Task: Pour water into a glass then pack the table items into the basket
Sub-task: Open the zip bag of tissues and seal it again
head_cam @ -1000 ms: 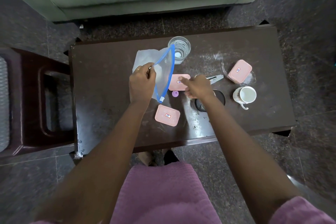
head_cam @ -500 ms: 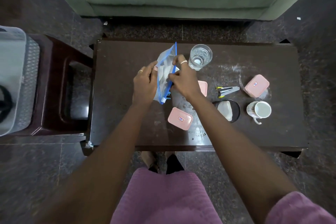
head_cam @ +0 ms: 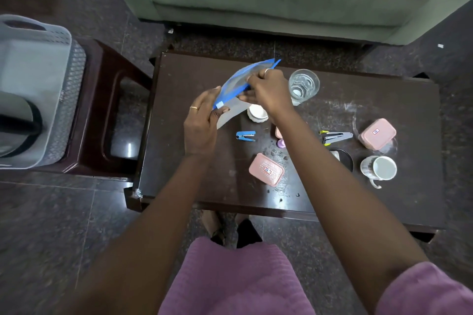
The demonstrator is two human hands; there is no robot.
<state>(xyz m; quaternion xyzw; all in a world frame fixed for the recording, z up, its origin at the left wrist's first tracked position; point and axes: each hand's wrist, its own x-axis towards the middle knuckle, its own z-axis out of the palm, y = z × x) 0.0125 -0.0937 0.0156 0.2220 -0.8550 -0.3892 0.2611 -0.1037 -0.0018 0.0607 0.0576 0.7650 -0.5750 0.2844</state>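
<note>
Lifted off the table (head_cam: 179,166) — zip bag (head_cam: 234,84); left hand (head_cam: 202,120) and right hand (head_cam: 268,89) both pinch it.

A single head-worn wide-angle view looks steeply down from above the standing person. It faces forward over the dark table (head_cam: 384,212), near enough that both forearms fill the foreground.

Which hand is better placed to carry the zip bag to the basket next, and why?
Left, probably. The left hand already pinches the zip bag at its slider end, on the side nearer the basket on the stool; the right hand would have to cross over.
</note>
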